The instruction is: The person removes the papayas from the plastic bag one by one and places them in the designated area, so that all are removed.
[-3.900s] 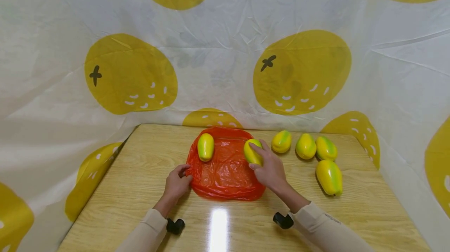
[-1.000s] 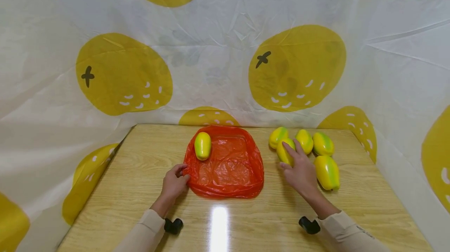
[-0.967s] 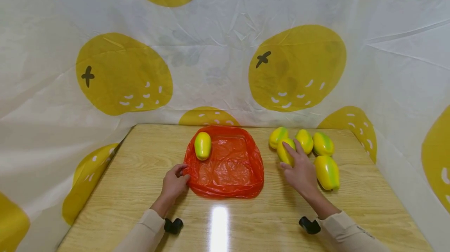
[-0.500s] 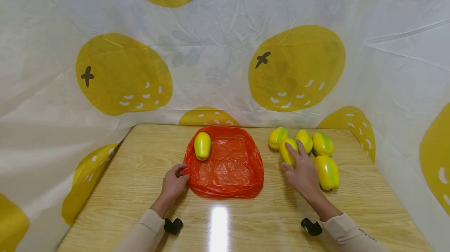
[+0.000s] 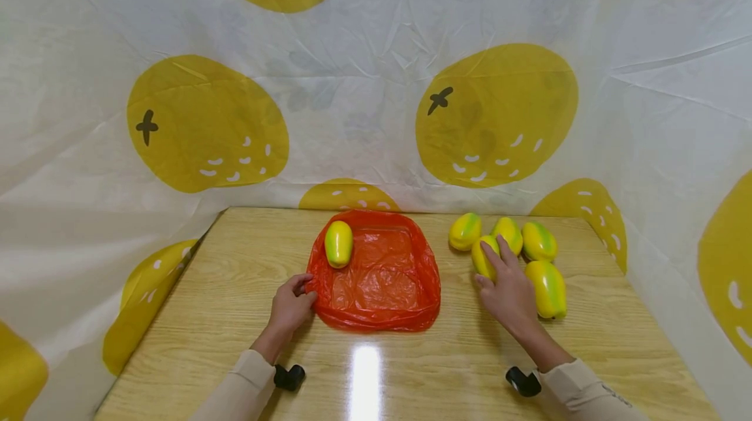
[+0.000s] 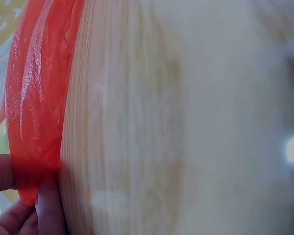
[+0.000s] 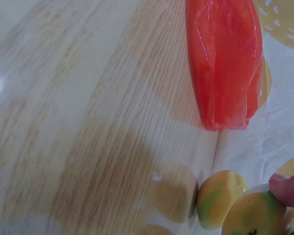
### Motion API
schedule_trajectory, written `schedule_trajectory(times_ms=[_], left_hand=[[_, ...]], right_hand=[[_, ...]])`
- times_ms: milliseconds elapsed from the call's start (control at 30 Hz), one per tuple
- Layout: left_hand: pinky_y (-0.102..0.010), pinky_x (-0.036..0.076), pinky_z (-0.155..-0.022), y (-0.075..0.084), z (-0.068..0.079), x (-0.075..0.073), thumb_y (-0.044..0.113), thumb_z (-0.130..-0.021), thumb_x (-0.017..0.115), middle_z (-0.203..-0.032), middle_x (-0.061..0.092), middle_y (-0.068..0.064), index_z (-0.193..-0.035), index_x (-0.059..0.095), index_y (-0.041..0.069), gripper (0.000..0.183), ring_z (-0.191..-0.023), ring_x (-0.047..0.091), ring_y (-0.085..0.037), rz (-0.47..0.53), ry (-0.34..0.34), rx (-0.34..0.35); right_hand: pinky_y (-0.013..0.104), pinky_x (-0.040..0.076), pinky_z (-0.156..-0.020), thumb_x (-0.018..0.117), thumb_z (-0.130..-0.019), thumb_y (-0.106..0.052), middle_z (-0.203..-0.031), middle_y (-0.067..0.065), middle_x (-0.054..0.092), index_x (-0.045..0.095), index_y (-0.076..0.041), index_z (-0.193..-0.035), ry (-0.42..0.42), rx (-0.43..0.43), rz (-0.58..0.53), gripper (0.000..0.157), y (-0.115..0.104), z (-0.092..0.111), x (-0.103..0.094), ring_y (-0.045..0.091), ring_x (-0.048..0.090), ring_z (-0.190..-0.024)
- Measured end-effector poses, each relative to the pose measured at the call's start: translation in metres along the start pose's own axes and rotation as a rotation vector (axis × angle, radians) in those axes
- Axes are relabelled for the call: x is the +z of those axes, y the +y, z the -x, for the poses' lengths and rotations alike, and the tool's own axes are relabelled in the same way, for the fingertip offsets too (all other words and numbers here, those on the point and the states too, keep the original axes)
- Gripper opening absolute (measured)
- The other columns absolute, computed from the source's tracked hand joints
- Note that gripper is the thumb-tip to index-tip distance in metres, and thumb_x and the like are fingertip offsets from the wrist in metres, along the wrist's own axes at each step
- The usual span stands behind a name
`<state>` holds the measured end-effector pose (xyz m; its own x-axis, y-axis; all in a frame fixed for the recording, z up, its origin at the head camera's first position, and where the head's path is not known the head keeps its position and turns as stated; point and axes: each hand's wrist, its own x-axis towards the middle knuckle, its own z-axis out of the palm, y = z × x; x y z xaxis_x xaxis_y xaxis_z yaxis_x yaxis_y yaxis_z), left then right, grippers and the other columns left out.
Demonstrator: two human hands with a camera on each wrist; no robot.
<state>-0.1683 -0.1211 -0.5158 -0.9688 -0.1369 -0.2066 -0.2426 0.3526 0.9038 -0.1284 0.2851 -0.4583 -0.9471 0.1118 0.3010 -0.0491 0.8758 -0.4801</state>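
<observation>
A red plastic bag (image 5: pixel 376 277) lies spread with its mouth wide on the wooden table, a yellow-green papaya (image 5: pixel 339 245) in its far left corner. At the bag's left edge my left hand (image 5: pixel 292 303) pinches the rim; the left wrist view shows fingers (image 6: pixel 49 210) on the red film (image 6: pixel 36 107). My right hand (image 5: pixel 510 294) grips another papaya (image 5: pixel 484 258), thumb on its near side and fingers over the top. In the right wrist view this papaya (image 7: pixel 257 215) shows its stem end beneath the thumb (image 7: pixel 286 190), and a second papaya (image 7: pixel 218 198) appears beyond it.
Around my right hand sit a papaya (image 5: pixel 465 232) to the left, one (image 5: pixel 508 235) behind, one (image 5: pixel 539 241) at the back right and a larger one (image 5: pixel 548 289) to the right. A white cloth (image 5: pixel 352 114) with printed yellow fruit walls the table's (image 5: pixel 235 264) back and sides.
My right hand has carried its papaya from over the bag's right side to the group at the right, then a little farther right. My left hand stays at the bag's rim.
</observation>
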Motion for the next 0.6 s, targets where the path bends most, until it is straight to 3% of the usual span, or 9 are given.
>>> schedule_trajectory(times_ms=[233, 600], left_hand=[[-0.021, 0.055, -0.079, 0.0, -0.001, 0.0, 0.005, -0.096, 0.062, -0.132, 0.062, -0.019, -0.141, 0.059, 0.006, 0.045, -0.111, 0.058, -0.028, -0.004, 0.004, -0.015], [-0.024, 0.054, -0.074, -0.003, -0.003, 0.0, 0.006, -0.096, 0.061, -0.131, 0.061, -0.019, -0.142, 0.058, 0.007, 0.046, -0.103, 0.059, -0.026, 0.004, -0.013, -0.019]], right_hand=[[0.07, 0.041, -0.108, 0.066, -0.093, -0.009, -0.167, 0.028, 0.03, 0.047, -0.004, -0.155, -0.009, -0.001, 0.003, 0.065, 0.004, 0.0, 0.001, 0.053, 0.038, -0.147], [0.071, 0.036, -0.113, 0.066, -0.091, -0.007, -0.166, 0.029, 0.03, 0.046, -0.001, -0.154, -0.02, 0.004, 0.005, 0.066, 0.011, 0.003, 0.001, 0.053, 0.034, -0.149]])
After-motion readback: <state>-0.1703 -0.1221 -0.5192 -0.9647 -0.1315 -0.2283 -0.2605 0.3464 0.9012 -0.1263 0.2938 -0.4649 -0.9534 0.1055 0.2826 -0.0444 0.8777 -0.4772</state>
